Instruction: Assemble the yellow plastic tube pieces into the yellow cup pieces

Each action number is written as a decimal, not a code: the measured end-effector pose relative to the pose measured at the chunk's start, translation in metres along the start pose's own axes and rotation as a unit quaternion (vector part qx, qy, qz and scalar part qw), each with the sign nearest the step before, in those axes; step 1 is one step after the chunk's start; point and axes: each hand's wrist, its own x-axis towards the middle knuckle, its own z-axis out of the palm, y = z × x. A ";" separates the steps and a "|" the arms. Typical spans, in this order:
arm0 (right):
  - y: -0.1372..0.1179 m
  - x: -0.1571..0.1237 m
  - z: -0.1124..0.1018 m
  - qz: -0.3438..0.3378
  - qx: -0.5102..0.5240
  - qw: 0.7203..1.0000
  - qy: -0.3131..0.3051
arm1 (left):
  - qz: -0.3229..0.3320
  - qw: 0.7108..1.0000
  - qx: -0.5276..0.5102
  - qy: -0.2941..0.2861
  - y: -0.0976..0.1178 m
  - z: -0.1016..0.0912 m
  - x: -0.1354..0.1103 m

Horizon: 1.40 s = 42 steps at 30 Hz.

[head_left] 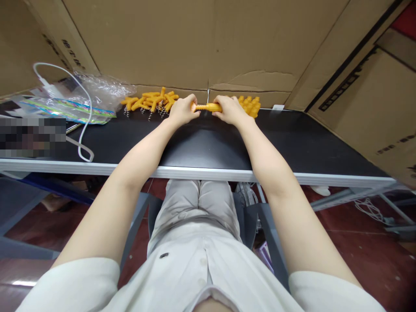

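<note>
Between my two hands, above the black tabletop (204, 143), spans a slim orange plastic piece (212, 107), thicker and ribbed toward the right. My left hand (182, 110) pinches its narrow left end, where my fingers hide part of it. The thicker end is gripped by the fingers of my right hand (230, 109). I cannot tell whether it is one piece or two joined. Beside my left hand lies a pile of orange branched corkscrews (151, 102) with metal spirals showing. Several orange ribbed plastic pieces (250, 106) are bunched just behind my right hand.
Tall cardboard (208, 43) walls off the table's back, and more cardboard (367, 99) stands at the right. On the left are clear plastic bags (97, 93), a white cable (89, 112) and a blurred-out patch. A small white piece (278, 107) lies near the back edge.
</note>
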 end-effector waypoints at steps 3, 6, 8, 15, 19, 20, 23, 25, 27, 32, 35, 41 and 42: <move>0.000 0.000 0.000 -0.002 0.003 1.000 -0.002 | -0.006 1.000 0.002 -0.008 0.001 0.000 0.000; 0.000 0.000 -0.001 -0.004 0.003 1.000 -0.002 | -0.002 1.000 0.001 -0.008 0.001 -0.001 -0.001; -0.002 -0.001 -0.003 -0.002 0.000 1.000 -0.005 | 0.005 1.000 0.000 -0.005 0.001 -0.001 -0.002; -0.011 -0.006 -0.010 0.017 -0.011 0.999 -0.024 | 0.008 1.000 0.001 -0.007 0.001 -0.003 -0.002; -0.012 -0.007 -0.009 0.030 0.002 0.999 -0.028 | 0.016 1.000 -0.005 -0.001 0.001 -0.003 -0.002; -0.012 -0.007 -0.008 0.035 0.005 0.999 -0.029 | 0.020 1.000 -0.006 0.002 0.002 -0.004 -0.002; -0.013 -0.007 -0.006 0.052 0.005 0.998 -0.038 | 0.021 1.000 0.002 0.007 0.006 -0.005 -0.004; -0.014 -0.007 -0.005 0.059 0.004 0.997 -0.045 | 0.015 1.000 0.009 0.005 0.008 -0.007 -0.006; -0.014 -0.007 -0.005 0.058 0.006 0.997 -0.049 | 0.013 1.000 0.011 0.006 0.010 -0.008 -0.007; -0.013 -0.006 -0.003 0.058 0.020 0.997 -0.053 | 0.021 1.000 0.003 0.009 0.011 -0.008 -0.008; -0.012 -0.006 -0.002 0.060 0.031 0.996 -0.057 | 0.015 1.000 0.005 0.001 0.011 -0.009 -0.007; -0.012 -0.005 -0.002 0.066 0.049 0.995 -0.056 | 0.029 0.999 0.002 0.019 0.010 -0.008 -0.006; -0.011 -0.005 -0.002 0.065 0.052 0.995 -0.054 | 0.027 0.999 0.001 0.019 0.009 -0.008 -0.006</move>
